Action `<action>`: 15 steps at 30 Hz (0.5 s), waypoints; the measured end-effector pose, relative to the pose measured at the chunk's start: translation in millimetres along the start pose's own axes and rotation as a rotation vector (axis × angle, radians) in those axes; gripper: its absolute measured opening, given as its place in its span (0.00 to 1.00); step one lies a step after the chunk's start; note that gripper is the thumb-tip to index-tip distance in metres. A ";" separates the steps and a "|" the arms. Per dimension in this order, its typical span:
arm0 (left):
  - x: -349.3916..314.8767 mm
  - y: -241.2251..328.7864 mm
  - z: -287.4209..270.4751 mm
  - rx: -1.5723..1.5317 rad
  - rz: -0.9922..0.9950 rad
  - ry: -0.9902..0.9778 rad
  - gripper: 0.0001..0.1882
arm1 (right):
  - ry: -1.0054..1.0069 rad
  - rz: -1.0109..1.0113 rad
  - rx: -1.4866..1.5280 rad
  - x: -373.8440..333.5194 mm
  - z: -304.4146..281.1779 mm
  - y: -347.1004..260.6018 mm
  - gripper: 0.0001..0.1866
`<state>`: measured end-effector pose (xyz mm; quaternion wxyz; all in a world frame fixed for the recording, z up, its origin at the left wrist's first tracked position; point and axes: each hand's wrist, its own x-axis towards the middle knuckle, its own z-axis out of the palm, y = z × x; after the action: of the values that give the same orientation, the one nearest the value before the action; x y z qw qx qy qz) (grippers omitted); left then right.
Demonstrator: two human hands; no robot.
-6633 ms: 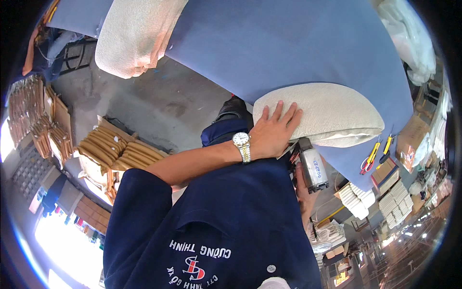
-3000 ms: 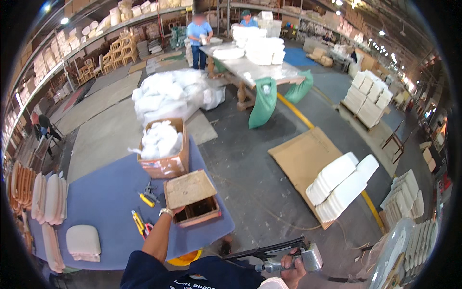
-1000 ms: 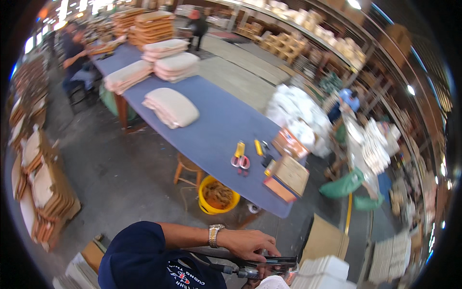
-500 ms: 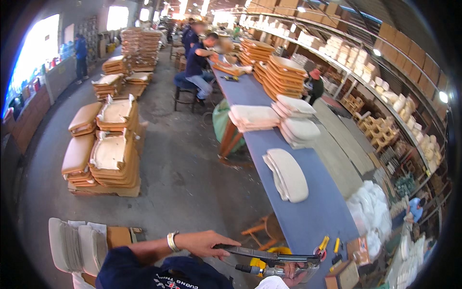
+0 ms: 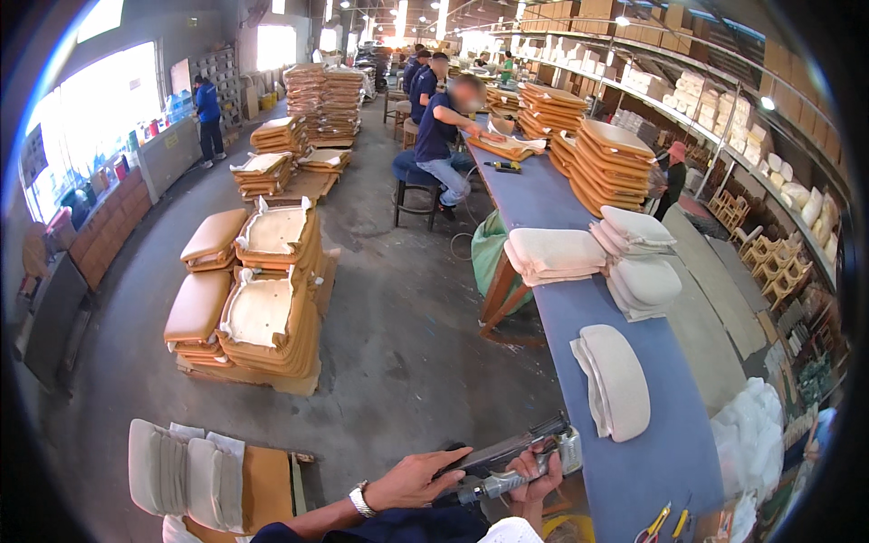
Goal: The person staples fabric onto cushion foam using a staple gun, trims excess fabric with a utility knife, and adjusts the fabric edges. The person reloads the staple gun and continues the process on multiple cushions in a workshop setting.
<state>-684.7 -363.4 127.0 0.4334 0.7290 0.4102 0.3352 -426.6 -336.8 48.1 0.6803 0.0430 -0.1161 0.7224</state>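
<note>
A pneumatic staple gun [image 5: 569, 451] is held between my hands, just left of the blue table's near end. Its long dark magazine slants up to the right, and an air fitting shows below it. My right hand [image 5: 536, 477] wraps round the gun's body and handle. Farther back, my left hand [image 5: 418, 481], with a metal watch [image 5: 360, 500] at the wrist, grips the rear of the magazine. On the table [image 5: 665, 439] beside the gun lies a short stack of pale fabric-covered cushions [image 5: 623, 380]. Yellow-handled scissors [image 5: 654, 523] lie near the table's front.
Grey padded cushions [image 5: 163, 471] stand on a board at lower left. Stacks of tan seat pads [image 5: 262, 308] sit on the floor beyond. More pale cushions [image 5: 557, 253] lie farther along the table, where a seated person [image 5: 439, 136] works. Shelving [image 5: 724, 136] runs along the right.
The view has shifted, so the scene sits farther right and lower. The staple gun has moved left of the table edge, its front end tilted up. Both hands stay on it.
</note>
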 end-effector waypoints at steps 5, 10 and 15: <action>71.0 -27.3 -3.3 0.025 -0.114 -0.069 0.29 | 0.017 -0.054 -0.064 67.8 -47.9 -38.8 0.22; 146.4 -31.0 -30.5 0.004 -0.099 -0.176 0.28 | -0.188 -0.069 -0.053 132.6 -63.4 -109.6 0.21; 231.6 -40.4 -18.6 0.033 0.010 -0.259 0.28 | -0.013 -0.147 0.048 160.1 -114.4 -128.9 0.22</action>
<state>-611.2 -139.3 128.6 0.4692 0.7753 0.3527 0.2333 -298.9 -149.0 -13.5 0.7295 0.0721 -0.0997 0.6728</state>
